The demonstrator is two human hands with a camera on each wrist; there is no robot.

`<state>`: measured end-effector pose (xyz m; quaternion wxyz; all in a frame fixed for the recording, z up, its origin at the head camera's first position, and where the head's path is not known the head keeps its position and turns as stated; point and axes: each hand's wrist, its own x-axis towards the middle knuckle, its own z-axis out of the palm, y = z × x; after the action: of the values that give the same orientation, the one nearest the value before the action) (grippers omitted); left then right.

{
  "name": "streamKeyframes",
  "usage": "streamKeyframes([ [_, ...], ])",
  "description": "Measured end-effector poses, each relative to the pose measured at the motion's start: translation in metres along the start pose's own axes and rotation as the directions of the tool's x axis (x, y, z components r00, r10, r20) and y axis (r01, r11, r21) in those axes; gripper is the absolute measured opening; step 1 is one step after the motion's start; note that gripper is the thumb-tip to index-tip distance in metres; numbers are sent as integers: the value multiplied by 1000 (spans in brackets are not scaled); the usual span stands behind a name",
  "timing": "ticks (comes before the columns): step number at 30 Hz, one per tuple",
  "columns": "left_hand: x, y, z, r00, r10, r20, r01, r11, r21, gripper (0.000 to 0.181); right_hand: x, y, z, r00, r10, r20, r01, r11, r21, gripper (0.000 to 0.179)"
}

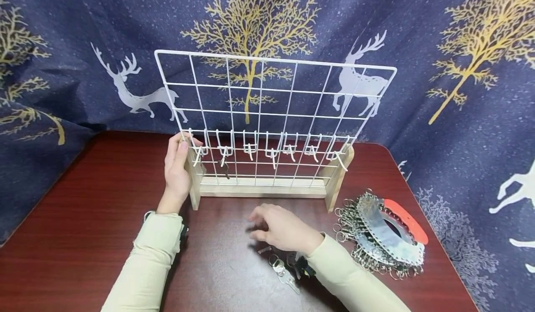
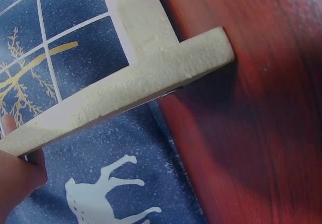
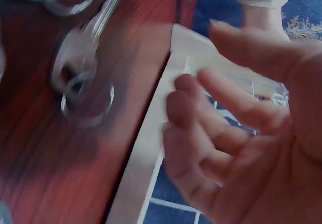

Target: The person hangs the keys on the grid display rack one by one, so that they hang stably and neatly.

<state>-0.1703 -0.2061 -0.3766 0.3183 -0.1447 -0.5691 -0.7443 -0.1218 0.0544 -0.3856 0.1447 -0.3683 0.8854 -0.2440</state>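
Note:
My left hand [image 1: 177,172] grips the left wooden side post [image 1: 194,193] of a rack whose white wire grid [image 1: 263,59] leans back; the left wrist view shows the fingers around that post [image 2: 136,88]. White hooks [image 1: 225,151] hang in a row across the grid, and a small dark item [image 1: 227,170] shows below the second from the left. Over the table in front of the rack, my right hand [image 1: 286,226] is loosely bent with nothing in it. Beneath and beside it lie keys [image 1: 287,279], including a single key [image 3: 75,63] with a ring.
To the right lie curved metal plates [image 1: 372,214] with an orange-red handle [image 1: 405,219] and many small rings and clasps along the edges. The rack's wooden base bar [image 1: 263,191] spans the table. A patterned cloth [image 1: 138,15] hangs behind the table [image 1: 104,200].

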Motion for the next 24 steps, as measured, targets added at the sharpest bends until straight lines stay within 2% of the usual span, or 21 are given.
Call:
streamKeyframes([
  [3,0,0,0,1000,-5,0,5,1000,-8,22,-5,5,-1,1000,3,15,-1,992,-126,30],
  [5,0,0,0,1000,-13,-2,13,1000,-15,22,-8,8,-1,1000,0,19,3,988,-154,30],
  [9,-1,1,0,999,-38,-12,38,999,-12,23,-13,13,-1,999,-3,53,12,987,-163,34],
  [15,-2,1,0,998,-54,-23,54,999,-6,22,-17,17,2,994,32,107,-11,983,-185,40],
  [24,-1,0,-1,999,-31,-5,31,999,-13,21,-19,17,6,993,-1,116,27,973,-229,27],
])
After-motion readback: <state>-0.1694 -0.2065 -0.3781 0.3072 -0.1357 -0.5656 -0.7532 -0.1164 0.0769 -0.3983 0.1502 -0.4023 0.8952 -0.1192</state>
